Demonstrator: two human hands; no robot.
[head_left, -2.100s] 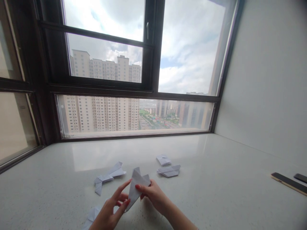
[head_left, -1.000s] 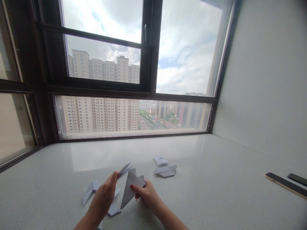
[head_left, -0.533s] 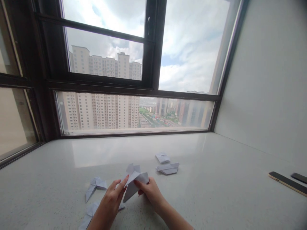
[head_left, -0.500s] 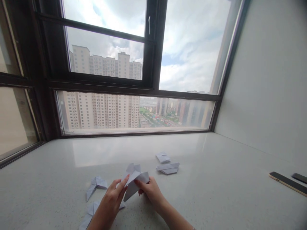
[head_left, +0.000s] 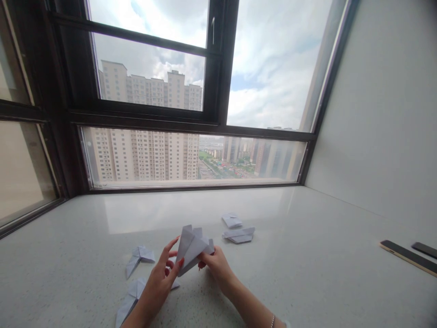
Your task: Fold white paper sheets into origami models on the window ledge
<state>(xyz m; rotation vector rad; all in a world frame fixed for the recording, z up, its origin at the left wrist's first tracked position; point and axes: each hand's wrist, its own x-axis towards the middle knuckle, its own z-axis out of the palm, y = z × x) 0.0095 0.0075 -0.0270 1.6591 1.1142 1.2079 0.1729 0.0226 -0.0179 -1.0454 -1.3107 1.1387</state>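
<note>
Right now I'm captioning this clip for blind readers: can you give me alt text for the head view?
Two hands, left hand and right hand, hold a folded white paper piece above a pale counter by a big window. More folded papers lie on the counter around them, and two dark phones lie at far right.

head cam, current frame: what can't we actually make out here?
- Folded white paper piece, head view: its lower part sits behind the left hand and right hand, so the model's shape is unclear.
- White folded paper at the bottom edge: partly behind the left forearm, near the frame edge.
- Two small folded papers farther back: too small to read the folds.
- Dark flat phone at right: cut off by the frame edge.
</note>
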